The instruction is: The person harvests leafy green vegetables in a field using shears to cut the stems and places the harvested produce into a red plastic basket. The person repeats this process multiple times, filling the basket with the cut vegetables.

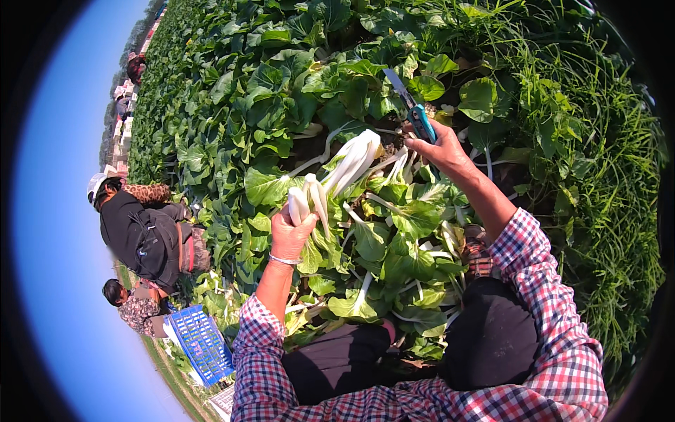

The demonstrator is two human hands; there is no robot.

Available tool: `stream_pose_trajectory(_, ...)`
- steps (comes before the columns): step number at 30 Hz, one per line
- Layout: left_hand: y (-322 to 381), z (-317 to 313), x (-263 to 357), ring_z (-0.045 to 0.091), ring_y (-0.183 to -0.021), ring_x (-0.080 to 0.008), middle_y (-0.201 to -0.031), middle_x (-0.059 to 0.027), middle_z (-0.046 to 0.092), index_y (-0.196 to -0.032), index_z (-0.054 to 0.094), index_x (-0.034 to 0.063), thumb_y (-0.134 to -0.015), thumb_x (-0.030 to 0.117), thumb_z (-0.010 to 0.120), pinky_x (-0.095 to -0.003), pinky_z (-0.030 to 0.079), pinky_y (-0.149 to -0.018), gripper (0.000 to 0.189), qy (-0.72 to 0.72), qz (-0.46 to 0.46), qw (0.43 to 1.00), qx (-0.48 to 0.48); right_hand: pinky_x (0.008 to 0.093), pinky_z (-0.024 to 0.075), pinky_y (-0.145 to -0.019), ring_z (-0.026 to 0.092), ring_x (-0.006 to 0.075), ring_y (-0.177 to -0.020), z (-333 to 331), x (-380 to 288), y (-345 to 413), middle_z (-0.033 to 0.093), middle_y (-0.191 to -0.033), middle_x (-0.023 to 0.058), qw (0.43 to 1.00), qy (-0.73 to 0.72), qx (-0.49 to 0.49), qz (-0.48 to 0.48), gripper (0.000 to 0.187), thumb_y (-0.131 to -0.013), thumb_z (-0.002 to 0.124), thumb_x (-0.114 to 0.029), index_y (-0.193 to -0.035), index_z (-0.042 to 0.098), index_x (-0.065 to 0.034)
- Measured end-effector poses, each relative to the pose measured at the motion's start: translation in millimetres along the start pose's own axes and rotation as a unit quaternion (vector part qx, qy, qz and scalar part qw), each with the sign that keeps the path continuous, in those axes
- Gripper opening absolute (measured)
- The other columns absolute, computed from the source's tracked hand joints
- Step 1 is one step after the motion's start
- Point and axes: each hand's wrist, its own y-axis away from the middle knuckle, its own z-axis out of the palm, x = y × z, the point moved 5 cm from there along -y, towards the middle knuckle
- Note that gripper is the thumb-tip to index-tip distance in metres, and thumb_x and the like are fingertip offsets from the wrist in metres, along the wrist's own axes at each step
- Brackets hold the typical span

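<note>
My left hand (291, 232) is closed around the white stalks of a bok choy plant (299, 204), whose green leaves hang below the fist. A utility knife with a teal handle (420, 122) is in my right hand (440, 147), its wide blade (396, 83) pointing up and away from me. Between the two hands a larger cut bok choy head (356, 158) lies on the plants with its white base upward. Loose leaves and stalks (369, 240) cover the ground before my knees.
Dense rows of leafy greens (227, 95) stretch ahead, with tall grass (596, 158) along the right. At left, a person in black (142, 232) bends over, and another person (138, 308) is near a blue plastic crate (200, 343). More people and stacked boxes are far off.
</note>
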Motion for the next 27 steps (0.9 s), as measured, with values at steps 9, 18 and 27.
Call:
stream_pose_trajectory(9,-12,41,32,0.056,-0.09,-0.0084,-0.108,-0.0037,0.058,-0.121,0.051,0.0,-0.075,0.002,0.065,-0.0253,0.047,-0.08,0.048,0.023,-0.055,0.99,-0.128,0.0195,0.0425,-0.049,0.05,0.0038,-0.054,21,-2,11,0.054,-0.071,-0.0039,0.989,-0.146,-0.01,0.031,0.03,-0.076,0.074,-0.02,-0.093,0.052,-0.0068)
stream_pose_trajectory(18,-30,91,10,0.053,-0.102,-0.0189,-0.109,-0.0046,0.055,-0.121,0.048,0.0047,-0.064,0.008,0.072,-0.0329,0.04,-0.093,0.062,0.235,-0.175,0.928,-0.232,0.0214,0.0432,-0.046,0.048,0.0052,-0.052,50,-1,18,0.051,-0.071,-0.0016,0.97,-0.225,-0.068,0.054,0.034,-0.081,0.068,-0.033,-0.094,0.052,-0.0053)
stream_pose_trajectory(27,-94,86,86,0.053,-0.082,-0.0086,-0.092,-0.0044,0.062,-0.107,0.056,-0.0011,-0.07,0.011,0.069,-0.026,0.045,-0.079,0.041,-0.172,0.068,0.942,-0.279,0.0263,0.044,-0.042,0.051,0.0121,-0.045,-35,115,23,0.058,-0.067,0.0069,0.958,-0.1,0.15,0.224,0.021,-0.09,0.052,-0.021,-0.091,0.049,-0.0007)
